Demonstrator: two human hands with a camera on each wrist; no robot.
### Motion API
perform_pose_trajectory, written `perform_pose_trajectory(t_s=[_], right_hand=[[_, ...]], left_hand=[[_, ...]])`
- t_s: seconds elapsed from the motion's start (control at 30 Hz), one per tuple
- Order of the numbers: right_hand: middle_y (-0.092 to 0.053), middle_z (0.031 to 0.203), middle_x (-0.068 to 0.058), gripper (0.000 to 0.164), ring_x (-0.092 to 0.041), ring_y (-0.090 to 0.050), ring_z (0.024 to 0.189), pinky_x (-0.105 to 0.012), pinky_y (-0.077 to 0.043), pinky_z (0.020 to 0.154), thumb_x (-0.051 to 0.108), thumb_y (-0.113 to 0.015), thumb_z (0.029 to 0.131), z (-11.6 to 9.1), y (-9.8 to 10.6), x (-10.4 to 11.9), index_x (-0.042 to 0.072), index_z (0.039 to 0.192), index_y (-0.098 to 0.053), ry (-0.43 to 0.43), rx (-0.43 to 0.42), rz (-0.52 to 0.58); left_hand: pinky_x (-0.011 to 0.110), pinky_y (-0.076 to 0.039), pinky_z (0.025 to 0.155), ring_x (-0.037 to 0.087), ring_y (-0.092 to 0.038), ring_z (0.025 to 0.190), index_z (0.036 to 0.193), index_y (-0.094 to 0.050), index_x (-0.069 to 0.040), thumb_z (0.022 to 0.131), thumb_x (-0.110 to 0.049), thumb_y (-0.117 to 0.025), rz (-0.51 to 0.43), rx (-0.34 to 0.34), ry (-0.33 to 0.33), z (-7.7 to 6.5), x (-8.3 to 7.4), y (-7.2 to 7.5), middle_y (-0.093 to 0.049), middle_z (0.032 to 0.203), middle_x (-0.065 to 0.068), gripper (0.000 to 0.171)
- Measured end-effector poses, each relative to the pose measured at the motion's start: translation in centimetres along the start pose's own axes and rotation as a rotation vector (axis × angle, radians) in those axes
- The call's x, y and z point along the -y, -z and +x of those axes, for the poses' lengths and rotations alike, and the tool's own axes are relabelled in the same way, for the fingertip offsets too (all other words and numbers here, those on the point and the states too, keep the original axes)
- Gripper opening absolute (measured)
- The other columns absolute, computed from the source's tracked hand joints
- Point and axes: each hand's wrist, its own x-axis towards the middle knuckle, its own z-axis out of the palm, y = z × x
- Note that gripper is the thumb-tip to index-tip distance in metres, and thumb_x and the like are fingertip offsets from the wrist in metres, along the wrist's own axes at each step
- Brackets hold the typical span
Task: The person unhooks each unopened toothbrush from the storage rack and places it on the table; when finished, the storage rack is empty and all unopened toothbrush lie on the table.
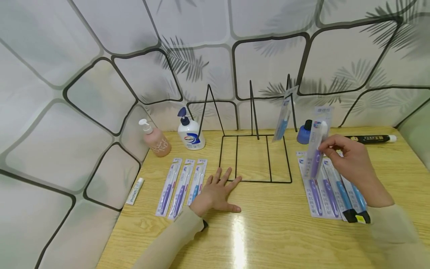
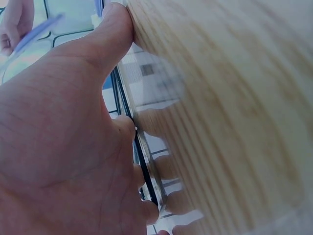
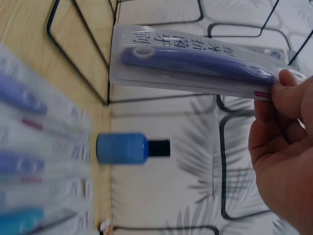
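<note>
My right hand (image 1: 349,160) pinches a packaged purple toothbrush (image 1: 315,149) between thumb and fingers, holding it upright above the right-hand packs. In the right wrist view, the thumb presses on one end of the toothbrush's clear pack (image 3: 195,66). The left hand (image 1: 216,196) has its fingers spread, with the fingertips at the front left corner of a black wire rack (image 1: 255,181). Its palm and thumb fill much of the left wrist view, close over the wood. On the rack's rightmost upright hangs a packaged blue toothbrush (image 1: 283,121).
Several packaged toothbrushes (image 1: 315,200) lie at right, and three packs (image 1: 166,190) at left, partly behind the left wrist. Along the back stand a pink pump bottle (image 1: 158,144), a white pump bottle (image 1: 192,136) and a blue bottle (image 1: 303,135). A black marker (image 1: 373,139) and a small white box (image 1: 135,191) lie outermost.
</note>
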Motion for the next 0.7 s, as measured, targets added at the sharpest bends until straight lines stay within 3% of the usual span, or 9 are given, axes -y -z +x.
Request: perform_pose_trajectory(t_s=[0.1, 0.17, 0.27, 0.4, 0.47, 0.7], right_hand=[[-0.055, 0.085, 0.040, 0.014, 0.017, -0.050, 0.075, -0.008, -0.039, 0.062, -0.004, -0.066, 0.094, -0.7, 1.6, -1.2, 0.008, 0.094, -0.072, -0.134, 0.040, -0.070], [-0.051, 0.085, 0.041, 0.009, 0.018, -0.048, 0.075, -0.008, -0.040, 0.060, -0.001, -0.064, 0.097, -1.1, 2.8, -2.1, 0.006, 0.097, -0.070, -0.210, 0.073, -0.119], [-0.057, 0.085, 0.027, 0.007, 0.015, -0.047, 0.070, -0.013, -0.040, 0.055, 0.002, -0.060, 0.099, -1.6, 4.2, -4.0, 0.003, 0.101, -0.066, -0.288, 0.118, -0.190], [-0.065, 0.089, -0.011, 0.009, 0.006, -0.044, 0.064, -0.020, -0.039, 0.051, 0.001, -0.054, 0.099, -2.4, 5.9, -6.8, -0.003, 0.103, -0.062, -0.351, 0.199, -0.269], [-0.065, 0.090, -0.022, 0.011, 0.002, -0.044, 0.063, -0.021, -0.039, 0.051, -0.001, -0.053, 0.097, -2.8, 6.6, -8.0, -0.006, 0.102, -0.062, -0.376, 0.246, -0.295], [-0.064, 0.078, -0.014, 0.015, -0.006, -0.045, 0.060, -0.025, -0.039, 0.051, -0.001, -0.051, 0.094, -4.1, 7.8, -11.7, -0.010, 0.099, -0.061, -0.443, 0.390, -0.339]], left_hand=[[0.059, -0.014, 0.127, 0.038, 0.009, 0.159, 0.162, 0.002, -0.046, 0.079, -0.086, -0.054, 0.002, 0.000, 0.003, 0.0, 0.0, -0.1, 0.013, 0.173, 0.000, 0.108], [0.059, -0.014, 0.127, 0.038, 0.009, 0.159, 0.162, 0.002, -0.046, 0.079, -0.086, -0.054, 0.002, -0.001, 0.004, 0.0, 0.0, -0.1, 0.013, 0.173, 0.000, 0.108], [0.059, -0.014, 0.127, 0.038, 0.009, 0.159, 0.162, 0.001, -0.045, 0.079, -0.086, -0.055, 0.000, 0.000, 0.006, -0.1, -0.1, 0.0, 0.012, 0.173, 0.001, 0.108], [0.059, -0.014, 0.127, 0.038, 0.009, 0.159, 0.162, 0.000, -0.045, 0.079, -0.086, -0.055, -0.009, -0.004, 0.004, -0.2, -0.2, 0.2, 0.011, 0.173, 0.001, 0.108], [0.060, -0.014, 0.127, 0.038, 0.008, 0.159, 0.162, -0.001, -0.044, 0.079, -0.085, -0.056, -0.012, -0.007, 0.003, -0.2, -0.2, 0.2, 0.010, 0.173, 0.002, 0.108], [0.060, -0.015, 0.126, 0.038, 0.008, 0.159, 0.162, -0.001, -0.044, 0.079, -0.086, -0.055, -0.006, -0.008, 0.001, -0.2, 0.0, 0.2, 0.011, 0.173, 0.002, 0.107]])
